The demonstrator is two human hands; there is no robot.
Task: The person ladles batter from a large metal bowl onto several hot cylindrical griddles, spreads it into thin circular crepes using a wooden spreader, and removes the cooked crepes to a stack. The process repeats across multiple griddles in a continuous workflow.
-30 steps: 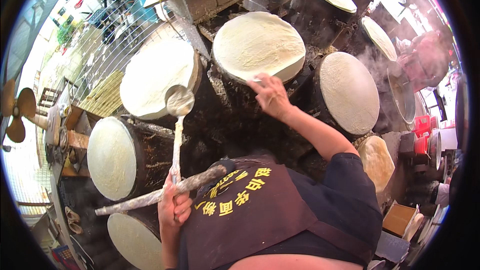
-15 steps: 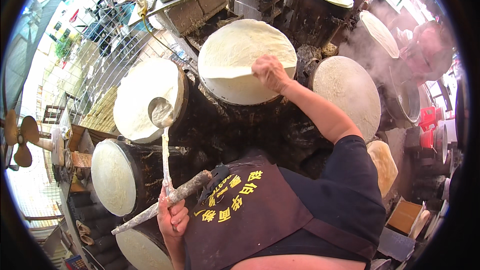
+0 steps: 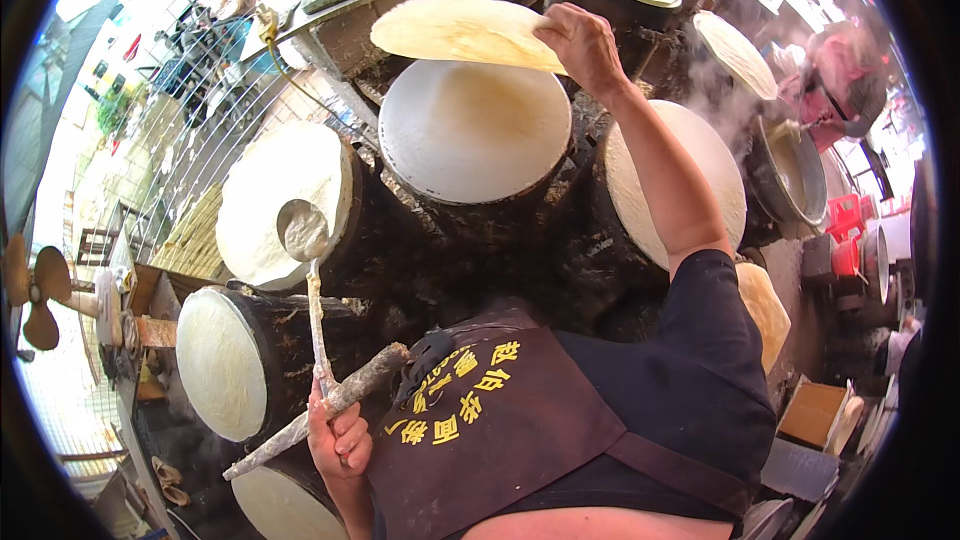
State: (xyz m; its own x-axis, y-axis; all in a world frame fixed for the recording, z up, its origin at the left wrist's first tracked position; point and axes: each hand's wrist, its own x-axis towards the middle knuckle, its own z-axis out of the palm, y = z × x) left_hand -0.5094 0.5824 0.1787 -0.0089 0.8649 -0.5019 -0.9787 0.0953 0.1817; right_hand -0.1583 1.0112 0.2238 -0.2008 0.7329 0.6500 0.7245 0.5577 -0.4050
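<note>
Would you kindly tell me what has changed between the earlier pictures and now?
The right hand, first at the near edge of the pale round sheet, has gripped it and peeled it up and away from the person, baring the middle drum's top. Whether its far edge still touches is unclear. The left hand still holds the ladle and stick.

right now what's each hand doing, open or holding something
Left hand: closed, holding a ladle and a batter-crusted rod.
Right hand: closed, gripping the edge of a thin round crepe-like sheet.
</note>
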